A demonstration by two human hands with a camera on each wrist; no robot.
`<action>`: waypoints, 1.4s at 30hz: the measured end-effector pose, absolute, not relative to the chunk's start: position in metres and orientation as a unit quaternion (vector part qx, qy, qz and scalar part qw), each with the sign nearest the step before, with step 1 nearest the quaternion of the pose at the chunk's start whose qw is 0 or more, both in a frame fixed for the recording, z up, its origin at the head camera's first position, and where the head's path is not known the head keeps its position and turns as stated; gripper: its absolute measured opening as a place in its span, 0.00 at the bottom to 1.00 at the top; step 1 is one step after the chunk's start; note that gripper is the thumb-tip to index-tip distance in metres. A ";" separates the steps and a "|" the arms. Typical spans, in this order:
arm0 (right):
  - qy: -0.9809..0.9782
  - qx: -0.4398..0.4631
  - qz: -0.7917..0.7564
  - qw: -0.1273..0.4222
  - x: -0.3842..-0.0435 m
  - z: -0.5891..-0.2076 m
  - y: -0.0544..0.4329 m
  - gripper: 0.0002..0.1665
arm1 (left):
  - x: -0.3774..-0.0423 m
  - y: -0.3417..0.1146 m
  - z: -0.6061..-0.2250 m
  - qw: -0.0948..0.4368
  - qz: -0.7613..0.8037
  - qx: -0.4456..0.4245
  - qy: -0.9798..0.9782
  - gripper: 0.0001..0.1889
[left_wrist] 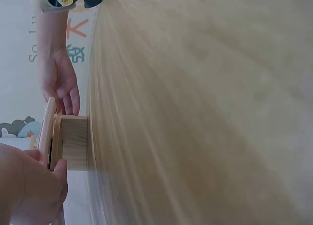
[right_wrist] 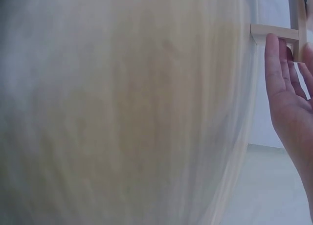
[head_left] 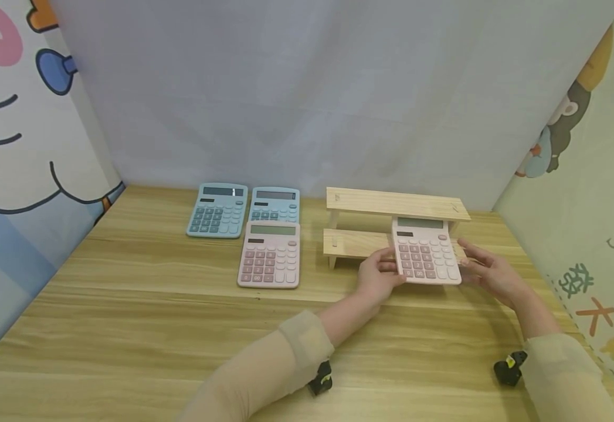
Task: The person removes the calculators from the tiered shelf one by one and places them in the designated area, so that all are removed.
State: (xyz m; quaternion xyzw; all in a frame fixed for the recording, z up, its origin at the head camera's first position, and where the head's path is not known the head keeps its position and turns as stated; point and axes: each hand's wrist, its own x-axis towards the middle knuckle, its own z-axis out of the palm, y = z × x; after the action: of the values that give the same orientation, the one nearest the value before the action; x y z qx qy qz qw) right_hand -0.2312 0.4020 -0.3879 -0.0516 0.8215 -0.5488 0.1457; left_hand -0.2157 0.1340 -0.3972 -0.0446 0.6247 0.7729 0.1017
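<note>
In the head view a pink calculator (head_left: pixel 427 252) lies over the lower step of a small two-step wooden stand (head_left: pixel 356 243), its top edge close to the upper step (head_left: pixel 396 202). My left hand (head_left: pixel 377 278) holds the calculator's lower left corner, thumb at the front edge. At the right end of the lower step is my right hand (head_left: pixel 497 278), fingers mostly extended beside the calculator's right edge. From the right wrist, that hand (right_wrist: pixel 291 95) has straight fingers by the stand's wooden leg (right_wrist: pixel 276 32). The left wrist view shows the calculator edge-on (left_wrist: pixel 46 129) against the board.
Left of the stand lies another pink calculator (head_left: pixel 270 255), overlapping the bottom of a blue calculator (head_left: pixel 275 204). A second blue calculator (head_left: pixel 217 211) is further left. The wooden table (head_left: pixel 180 328) meets a pale backdrop (head_left: pixel 285 94) behind and printed panels at both sides.
</note>
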 end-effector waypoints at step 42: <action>0.786 -0.078 -0.596 0.146 -0.235 -0.396 0.400 0.40 | -0.199 0.096 -0.392 0.192 0.777 0.006 0.599 0.38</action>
State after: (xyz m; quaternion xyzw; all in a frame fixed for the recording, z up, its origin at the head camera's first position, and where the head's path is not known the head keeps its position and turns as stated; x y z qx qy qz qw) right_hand -0.2353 0.4002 -0.3964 -0.0782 0.7861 -0.5955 0.1456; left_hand -0.1994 0.0956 -0.3923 0.0058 0.5990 0.7773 0.1920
